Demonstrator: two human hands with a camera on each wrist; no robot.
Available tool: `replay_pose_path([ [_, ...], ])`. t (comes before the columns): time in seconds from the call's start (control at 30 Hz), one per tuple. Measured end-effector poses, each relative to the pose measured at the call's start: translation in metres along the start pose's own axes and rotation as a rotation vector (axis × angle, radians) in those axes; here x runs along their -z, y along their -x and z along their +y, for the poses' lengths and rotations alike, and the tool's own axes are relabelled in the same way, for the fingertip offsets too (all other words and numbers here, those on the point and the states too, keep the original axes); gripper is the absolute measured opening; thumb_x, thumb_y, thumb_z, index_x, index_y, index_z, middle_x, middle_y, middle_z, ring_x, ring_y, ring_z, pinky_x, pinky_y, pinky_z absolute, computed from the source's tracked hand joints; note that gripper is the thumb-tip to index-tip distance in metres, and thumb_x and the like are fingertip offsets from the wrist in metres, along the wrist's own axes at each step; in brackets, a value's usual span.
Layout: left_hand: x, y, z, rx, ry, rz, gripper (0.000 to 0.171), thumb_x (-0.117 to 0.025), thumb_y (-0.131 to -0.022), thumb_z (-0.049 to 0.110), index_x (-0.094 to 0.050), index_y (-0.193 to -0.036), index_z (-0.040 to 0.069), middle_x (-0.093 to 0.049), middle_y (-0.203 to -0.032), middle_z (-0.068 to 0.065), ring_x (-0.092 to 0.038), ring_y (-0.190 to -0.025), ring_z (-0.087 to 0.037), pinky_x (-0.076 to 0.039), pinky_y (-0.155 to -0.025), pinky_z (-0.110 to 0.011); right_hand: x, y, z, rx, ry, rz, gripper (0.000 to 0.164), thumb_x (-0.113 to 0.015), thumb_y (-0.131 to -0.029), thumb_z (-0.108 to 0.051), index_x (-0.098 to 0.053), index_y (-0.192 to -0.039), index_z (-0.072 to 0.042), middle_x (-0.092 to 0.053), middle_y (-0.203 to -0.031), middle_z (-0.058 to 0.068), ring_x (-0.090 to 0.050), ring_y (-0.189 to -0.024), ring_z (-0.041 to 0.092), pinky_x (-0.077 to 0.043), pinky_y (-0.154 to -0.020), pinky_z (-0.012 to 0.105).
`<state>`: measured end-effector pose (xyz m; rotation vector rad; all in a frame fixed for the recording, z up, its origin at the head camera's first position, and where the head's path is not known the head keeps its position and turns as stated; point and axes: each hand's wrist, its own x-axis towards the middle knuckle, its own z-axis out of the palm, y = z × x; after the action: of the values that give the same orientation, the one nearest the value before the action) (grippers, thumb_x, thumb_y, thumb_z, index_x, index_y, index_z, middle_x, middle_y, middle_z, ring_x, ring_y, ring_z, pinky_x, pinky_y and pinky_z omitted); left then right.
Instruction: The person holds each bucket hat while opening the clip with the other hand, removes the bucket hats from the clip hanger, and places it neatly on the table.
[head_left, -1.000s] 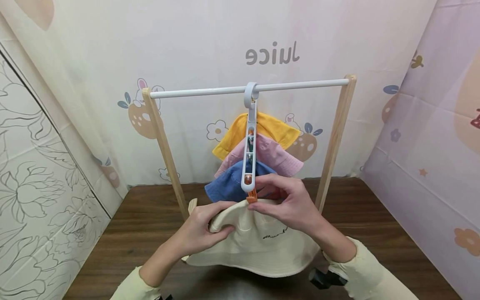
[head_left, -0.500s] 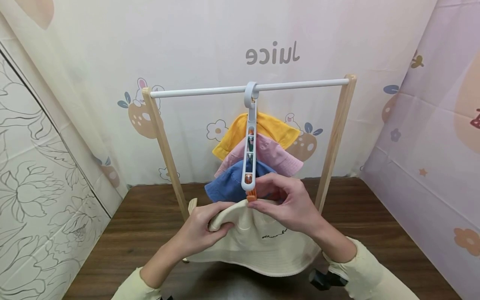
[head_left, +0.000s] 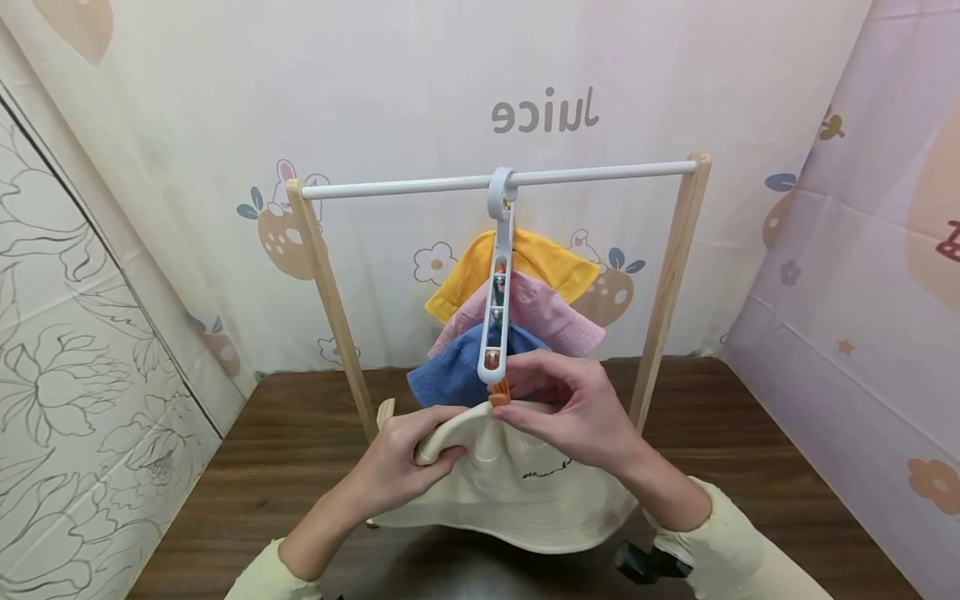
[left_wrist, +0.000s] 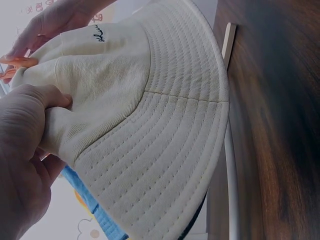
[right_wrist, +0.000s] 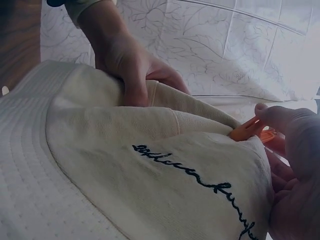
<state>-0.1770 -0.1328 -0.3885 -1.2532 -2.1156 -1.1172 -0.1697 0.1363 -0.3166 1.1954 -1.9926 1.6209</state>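
Observation:
A cream bucket hat [head_left: 480, 483] with dark stitched lettering hangs below the near end of a white hanger [head_left: 496, 292]. My left hand [head_left: 408, 454] pinches the folded crown on its left side, thumb in front; the left wrist view shows the same grip on the hat [left_wrist: 110, 75]. At the top of the crown, my right hand [head_left: 581, 408] holds an orange clip [head_left: 499, 392] between thumb and fingers. In the right wrist view the clip [right_wrist: 247, 130] sits over the crown's fabric. Behind, along the hanger, hang a blue hat [head_left: 450, 371], a pink hat [head_left: 558, 312] and a yellow hat [head_left: 551, 258].
The hanger hooks over a white rod [head_left: 600, 173] between two wooden posts, left [head_left: 330, 308] and right [head_left: 671, 283]. They stand on a dark wooden table [head_left: 750, 467]. Patterned curtains [head_left: 390, 83] enclose the back and sides.
The near end of the hanger, with the orange clip, has shifted slightly left. Both hands keep nearly the same place and grip.

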Motion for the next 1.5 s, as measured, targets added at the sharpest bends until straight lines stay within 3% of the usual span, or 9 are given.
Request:
replay_pose_path([
  [0.17,-0.001,0.002,0.002,0.032,0.011,-0.006,0.049,-0.090,-0.087,-0.007,-0.073,-0.132,0.003,-0.085,-0.116,-0.011,-0.078,-0.096,-0.015,-0.064,-0.090,-0.023,-0.002,0.001,0.001,-0.002,-0.006,0.004,0.038,-0.086,-0.088,0.016,-0.076,-0.123,0.008,-0.083,-0.100,0.026,-0.083,-0.092,0.002,-0.069,-0.075,0.027],
  [0.43,-0.002,0.001,-0.001,-0.008,0.001,0.002,0.050,-0.088,-0.087,-0.011,-0.073,-0.132,0.004,-0.085,-0.114,-0.011,-0.078,-0.095,-0.016,-0.064,-0.090,-0.025,0.002,0.001,0.000,-0.003,0.020,-0.027,0.034,-0.085,-0.092,0.012,-0.075,-0.124,0.006,-0.081,-0.105,0.024,-0.081,-0.092,0.001,-0.068,-0.074,0.025],
  [0.7,-0.002,-0.001,0.000,0.007,0.000,0.008,0.048,-0.089,-0.087,-0.010,-0.074,-0.131,0.003,-0.085,-0.114,-0.011,-0.079,-0.095,-0.017,-0.064,-0.090,-0.024,0.002,0.002,-0.002,-0.045,0.049,-0.034,0.033,-0.084,-0.094,0.009,-0.075,-0.125,0.003,-0.081,-0.107,0.021,-0.080,-0.091,0.003,-0.066,-0.070,0.025],
  [1.1,-0.007,0.002,-0.001,0.024,0.011,0.009,0.048,-0.088,-0.088,-0.010,-0.074,-0.131,0.005,-0.085,-0.113,-0.011,-0.077,-0.093,-0.015,-0.068,-0.084,-0.036,-0.001,0.002,-0.002,0.000,0.030,-0.006,0.027,-0.081,-0.095,0.012,-0.075,-0.120,0.002,-0.081,-0.102,0.021,-0.081,-0.095,0.002,-0.068,-0.074,0.025],
  [1.5,-0.010,0.004,-0.001,0.036,0.018,0.010,0.049,-0.089,-0.087,-0.009,-0.074,-0.132,0.005,-0.085,-0.112,-0.010,-0.075,-0.092,-0.013,-0.066,-0.083,-0.033,-0.001,0.003,-0.002,-0.010,0.033,0.002,0.025,-0.080,-0.096,0.012,-0.076,-0.118,0.001,-0.080,-0.103,0.019,-0.080,-0.094,0.002,-0.069,-0.075,0.027],
])
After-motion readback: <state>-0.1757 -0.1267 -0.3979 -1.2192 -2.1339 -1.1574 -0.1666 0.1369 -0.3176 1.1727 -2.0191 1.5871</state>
